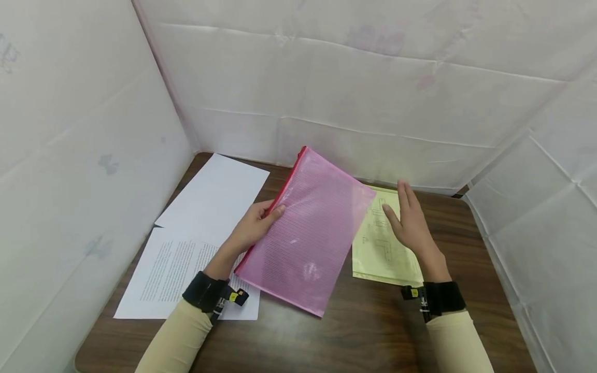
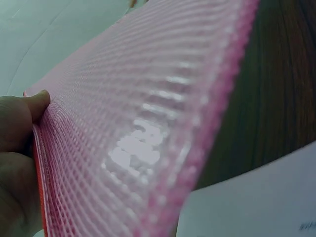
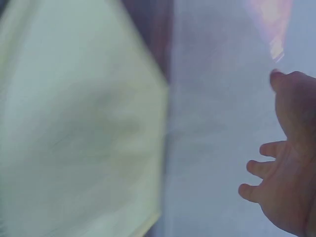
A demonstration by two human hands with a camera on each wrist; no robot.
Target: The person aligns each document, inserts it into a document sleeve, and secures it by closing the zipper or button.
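I see a dark wood-grain table (image 1: 373, 331) enclosed on three sides by creased white sheeting (image 1: 373, 88). My left hand (image 1: 254, 225) pinches the red-zippered edge of a pink mesh zip pouch (image 1: 308, 233), thumb on top, holding it tilted above the table's middle. My right hand (image 1: 410, 223) hovers flat with straight fingers, gripping nothing, over yellow printed sheets (image 1: 375, 254). White papers (image 1: 186, 248), one printed with text, lie at the left.
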